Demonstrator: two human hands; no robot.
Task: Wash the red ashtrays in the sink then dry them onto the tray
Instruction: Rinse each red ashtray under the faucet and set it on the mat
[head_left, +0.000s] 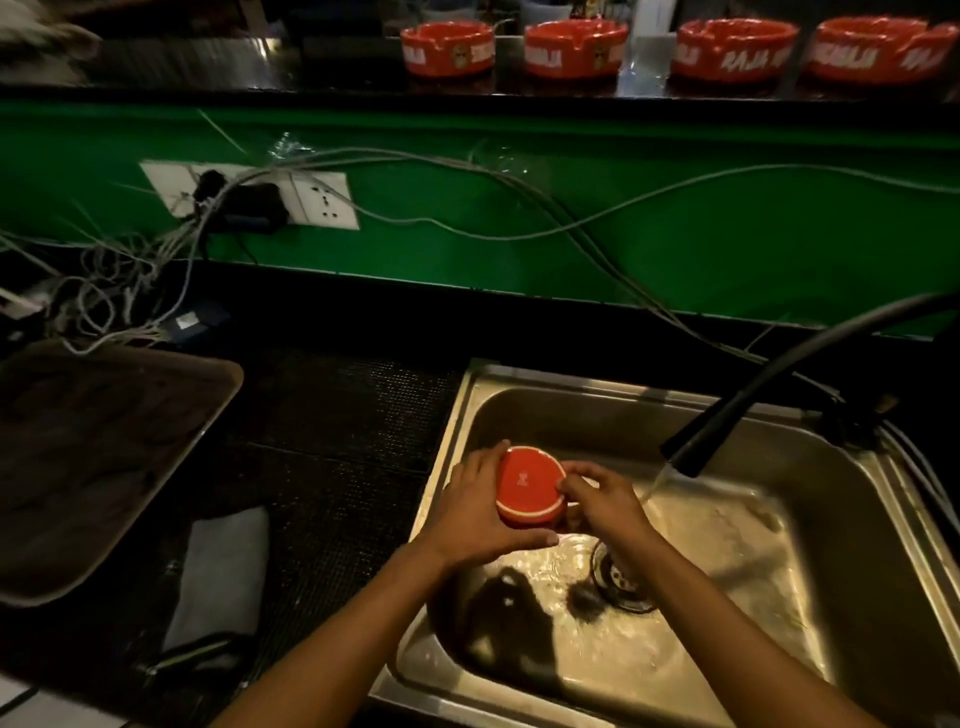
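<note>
Both hands (480, 512) grip an upturned red ashtray (530, 486).

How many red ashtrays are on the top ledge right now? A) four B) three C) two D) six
A: four ashtrays sit in a row on the ledge, the leftmost through the rightmost, while a fifth ashtray is held over the sink by the left hand and right hand.
</note>
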